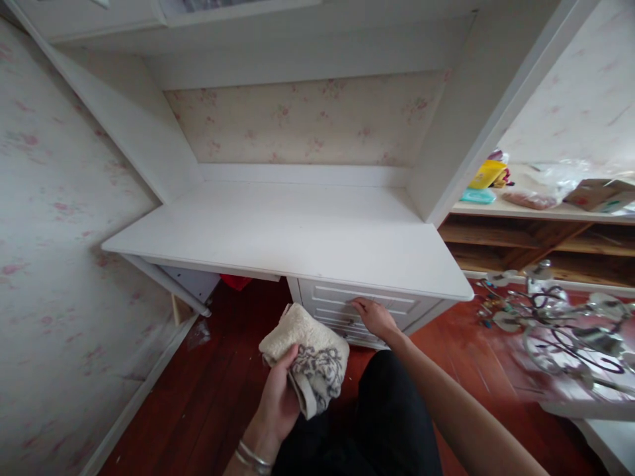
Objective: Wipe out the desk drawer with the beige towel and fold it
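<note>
Left hand (280, 403) closed in a firm grip on a folded cream towel (307, 357) with a grey pattern, held low in front of the body, clear of the white worktop (297, 231). Right hand (374, 317) reaches forward, fingers open and resting on the top drawer front (367, 304) under the worktop edge, grasping nothing. Drawer looks shut and towel touches no surface, so any wiping is judged not yet begun; a chandelier (560, 324) lies on the red floor (198, 390) to the right.
</note>
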`<state>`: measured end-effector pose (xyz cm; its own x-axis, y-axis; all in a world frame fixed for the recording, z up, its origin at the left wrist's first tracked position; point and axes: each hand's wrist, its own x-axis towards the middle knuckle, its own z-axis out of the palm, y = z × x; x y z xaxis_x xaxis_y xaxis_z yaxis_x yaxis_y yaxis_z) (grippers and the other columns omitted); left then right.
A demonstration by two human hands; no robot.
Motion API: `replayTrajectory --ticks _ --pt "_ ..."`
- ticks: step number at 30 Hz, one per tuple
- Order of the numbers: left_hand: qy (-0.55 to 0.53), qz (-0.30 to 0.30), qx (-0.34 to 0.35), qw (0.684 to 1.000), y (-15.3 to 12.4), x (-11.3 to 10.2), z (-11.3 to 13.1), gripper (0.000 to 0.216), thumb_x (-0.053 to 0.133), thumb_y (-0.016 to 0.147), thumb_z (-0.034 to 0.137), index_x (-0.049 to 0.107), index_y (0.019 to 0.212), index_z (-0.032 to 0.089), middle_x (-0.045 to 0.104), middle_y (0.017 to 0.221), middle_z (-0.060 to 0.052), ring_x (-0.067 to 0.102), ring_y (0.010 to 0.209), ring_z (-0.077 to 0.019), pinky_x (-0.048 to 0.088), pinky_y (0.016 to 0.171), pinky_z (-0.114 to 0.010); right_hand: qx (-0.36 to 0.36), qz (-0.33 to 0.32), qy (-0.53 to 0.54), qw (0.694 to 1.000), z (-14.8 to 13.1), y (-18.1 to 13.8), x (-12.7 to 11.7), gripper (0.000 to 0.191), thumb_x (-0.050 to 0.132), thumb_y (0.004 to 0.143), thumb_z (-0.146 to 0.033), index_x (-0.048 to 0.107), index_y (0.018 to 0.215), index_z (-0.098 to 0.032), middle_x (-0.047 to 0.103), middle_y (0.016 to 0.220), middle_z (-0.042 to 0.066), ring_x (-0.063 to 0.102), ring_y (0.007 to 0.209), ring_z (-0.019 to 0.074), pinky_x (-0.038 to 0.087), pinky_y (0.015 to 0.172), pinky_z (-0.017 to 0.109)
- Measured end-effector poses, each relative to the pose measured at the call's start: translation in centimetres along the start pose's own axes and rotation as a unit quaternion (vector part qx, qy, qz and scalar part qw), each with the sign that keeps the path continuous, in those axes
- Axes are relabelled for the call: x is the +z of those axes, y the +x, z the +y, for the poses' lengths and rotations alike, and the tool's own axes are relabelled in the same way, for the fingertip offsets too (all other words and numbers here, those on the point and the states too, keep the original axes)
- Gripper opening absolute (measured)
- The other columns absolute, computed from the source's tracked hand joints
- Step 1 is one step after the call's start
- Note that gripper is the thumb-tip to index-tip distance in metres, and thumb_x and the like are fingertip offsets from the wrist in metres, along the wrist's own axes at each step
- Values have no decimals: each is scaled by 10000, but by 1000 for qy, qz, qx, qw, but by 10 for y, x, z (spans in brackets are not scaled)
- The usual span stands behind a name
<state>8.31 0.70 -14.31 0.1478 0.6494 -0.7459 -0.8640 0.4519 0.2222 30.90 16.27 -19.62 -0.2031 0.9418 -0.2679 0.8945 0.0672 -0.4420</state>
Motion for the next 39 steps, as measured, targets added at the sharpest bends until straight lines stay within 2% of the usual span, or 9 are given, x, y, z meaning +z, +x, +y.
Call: replayTrajectory --ticks 5,8,12,14,16,20,24,32,39 --pt "-22 5 88 996 26 29 9 361 617 879 187 595 1227 95 704 1096 -153 701 971 -271 588 836 -408 8 12 -10 1000 -4 -34 -21 508 498 932 -349 463 1430 -257 684 1231 100 667 1057 268 464 886 360" --pt "-43 1 152 987 42 54 19 284 572 891 142 615 1169 104 708 1059 -134 709 919 -232 604 781 -360 -6 112 65 992 -1 -58 -65 355 468 933 -399 626 1228 -280 737 1069 47 696 910 231 478 843 331" --pt "-51 -28 210 976 67 86 24 186 551 890 111 638 1055 110 714 954 -93 707 828 -183 606 701 -300 67 281 132 948 23 -64 -144 361 506 884 -485 680 1105 -260 730 858 37 683 787 228 495 776 334" --pt "-46 -34 208 976 80 95 21 129 555 878 100 641 974 112 713 906 -81 702 773 -168 596 668 -275 120 336 106 928 46 -52 -174 362 524 862 -447 679 1110 -233 723 935 71 673 887 251 483 851 366" --pt "-41 -33 200 978 89 98 16 88 565 864 94 639 906 112 710 864 -78 692 717 -161 581 632 -258 157 346 79 922 70 -33 -190 416 509 866 -411 645 1190 -189 684 1125 128 632 1047 281 457 932 393" --pt "-46 -21 200 978 93 99 12 74 591 835 80 653 869 102 711 842 -86 687 699 -169 573 630 -266 244 275 37 929 94 2 -185 563 432 905 -444 506 1383 -155 486 1398 225 499 1252 370 413 998 499" --pt "-48 -39 224 973 84 111 19 142 613 805 60 670 927 103 724 915 -98 701 773 -189 582 673 -283 280 214 -13 936 85 15 -168 557 246 964 -469 471 1404 -212 470 1376 213 479 1246 421 394 960 620" --pt "-44 12 224 974 84 124 8 117 580 821 56 659 894 102 714 859 -77 689 733 -159 581 650 -251 276 212 -21 937 78 11 -171 571 225 967 -479 437 1434 -227 484 1337 204 496 1233 399 431 942 556" --pt "-33 -5 198 980 80 137 -9 151 587 781 36 659 902 91 716 901 -98 692 789 -188 583 699 -280 277 223 -21 934 78 12 -168 554 236 972 -460 461 1416 -217 496 1306 205 507 1219 391 442 927 546"
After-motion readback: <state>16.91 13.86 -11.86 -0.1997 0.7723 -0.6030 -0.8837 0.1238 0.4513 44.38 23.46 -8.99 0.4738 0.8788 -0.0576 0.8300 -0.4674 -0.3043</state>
